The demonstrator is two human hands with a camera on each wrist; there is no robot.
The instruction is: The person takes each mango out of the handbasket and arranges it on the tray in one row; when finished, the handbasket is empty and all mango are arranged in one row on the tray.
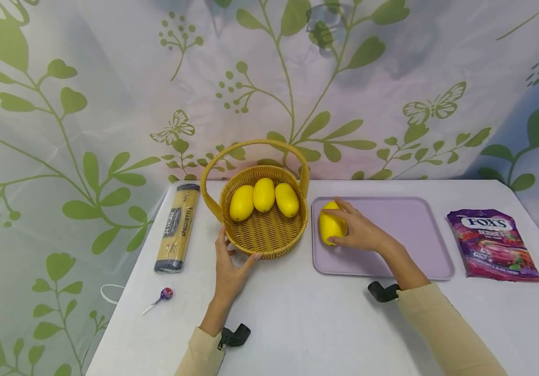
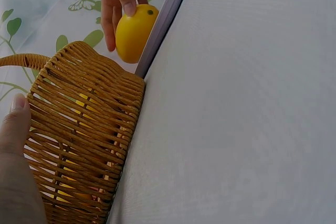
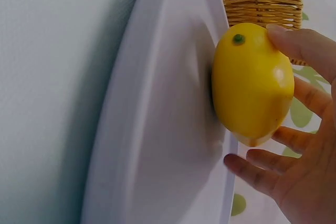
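My right hand [image 1: 362,230] pinches a yellow oval fruit [image 1: 332,224] between thumb and fingers over the left end of a lilac tray [image 1: 391,235]. A small green stem spot shows on this yellow fruit [image 3: 252,82] in the right wrist view, with the lower fingers spread apart from it. My left hand [image 1: 230,271] holds the near left side of a round wicker basket [image 1: 262,237], thumb against its outer wall. Inside the basket, toward the back, lie three similar yellow fruits [image 1: 264,195]. The basket's tall handle [image 1: 255,142] stands upright.
Left of the basket lies a spaghetti pack [image 1: 177,228], with a lollipop [image 1: 166,293] nearer the front. A purple candy bag [image 1: 494,245] lies right of the tray. Behind the white table [image 1: 297,324] hangs a leaf-patterned curtain [image 1: 124,78].
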